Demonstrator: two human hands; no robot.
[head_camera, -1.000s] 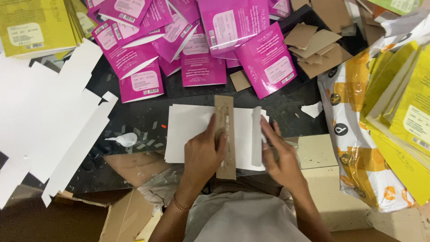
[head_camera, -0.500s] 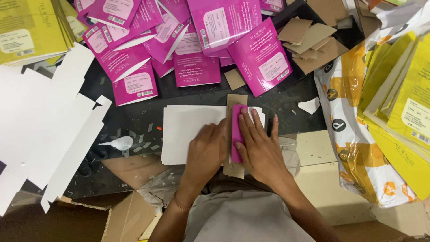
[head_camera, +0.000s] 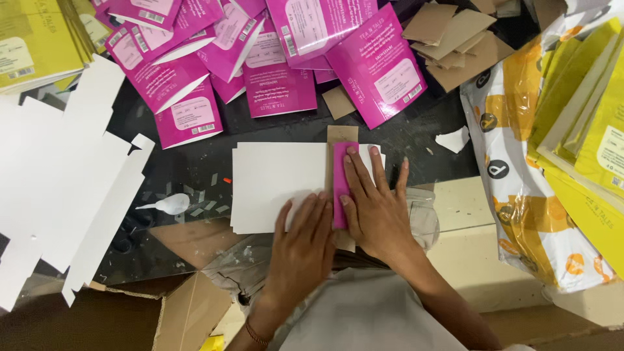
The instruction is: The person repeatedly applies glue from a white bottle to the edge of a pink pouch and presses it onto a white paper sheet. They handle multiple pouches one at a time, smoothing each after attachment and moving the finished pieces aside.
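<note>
Both hands lie flat, fingers spread: the right hand (head_camera: 374, 208) presses a glossy pink flap (head_camera: 341, 179) (over a brown cardboard strip (head_camera: 342, 134)), the left hand (head_camera: 305, 244) on a matte white sheet (head_camera: 276, 179). Earlier the flap was unfolded.

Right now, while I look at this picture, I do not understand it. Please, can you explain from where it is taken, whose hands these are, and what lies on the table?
The picture comes from a camera worn on a person's head, looking down at that person's own two bare hands. There is no machine here.

The left hand lies flat on a stack of white card sheets on a dark table. The right hand presses on a pink folded flap, which lies over a brown cardboard strip. Neither hand grips anything; both press down.

Around them: a pile of pink flat cartons at the top, large white cut-out sheets at the left, a small white glue bottle on its side, brown cardboard pieces at the upper right, and yellow packages at the right.
</note>
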